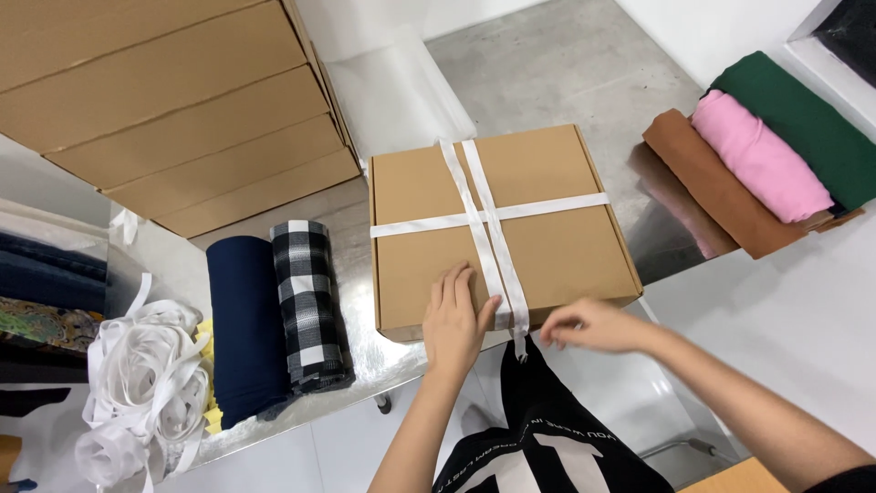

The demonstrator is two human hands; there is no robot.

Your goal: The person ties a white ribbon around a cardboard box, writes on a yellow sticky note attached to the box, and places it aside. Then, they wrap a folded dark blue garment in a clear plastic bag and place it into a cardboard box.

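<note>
A flat brown cardboard box [547, 228] lies on the steel table [584, 73], bound crosswise with white ribbon [484, 219]. My left hand [453, 319] rests flat on the box's near edge, fingers together, just left of the ribbon strands. My right hand [589, 324] is at the box's front edge, fingers pinched around the ribbon end that hangs down past the edge.
Flattened cardboard boxes [173, 100] are stacked at the back left. Navy fabric [242, 329] and a black-and-white checked roll [308, 301] lie left of the box, by a heap of white ribbon [137, 383]. Brown [712, 183], pink [757, 155] and green [803, 119] fabric rolls lie at the right.
</note>
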